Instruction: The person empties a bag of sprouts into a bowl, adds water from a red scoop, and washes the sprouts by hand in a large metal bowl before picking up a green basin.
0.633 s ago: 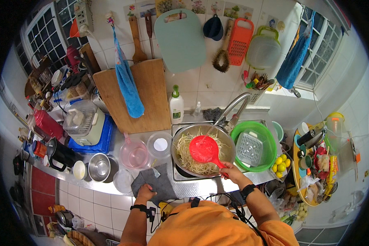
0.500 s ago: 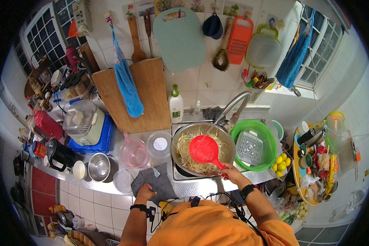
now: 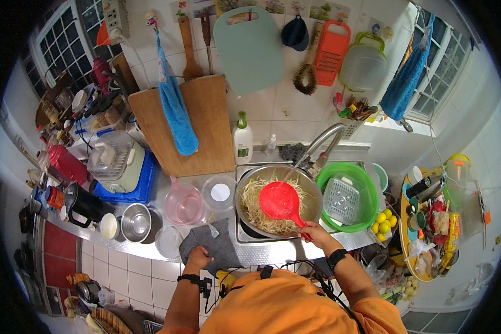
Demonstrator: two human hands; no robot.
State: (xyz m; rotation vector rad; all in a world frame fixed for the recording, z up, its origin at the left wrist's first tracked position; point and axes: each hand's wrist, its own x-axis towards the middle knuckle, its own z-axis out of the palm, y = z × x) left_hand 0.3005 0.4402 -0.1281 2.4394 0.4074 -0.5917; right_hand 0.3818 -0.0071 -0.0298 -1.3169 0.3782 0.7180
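My right hand is closed round the handle of a red plastic skimmer. The skimmer's round head lies over the bean sprouts in a wide metal bowl in the sink. The curved faucet reaches over the bowl, and a thin stream of water seems to fall from it. At the counter's front edge my left hand rests against a dark grey cloth, its fingers curled. Nothing shows in that hand, though the undersides of the fingers are hidden.
Right of the bowl is a green basin holding a grey slotted basket. A pink tub, a clear round container and a steel bowl line the counter leftward. Yellow lemons sit at far right.
The whole view has shifted slightly. Both hands keep their places, the right one still on the skimmer over the sprouts.
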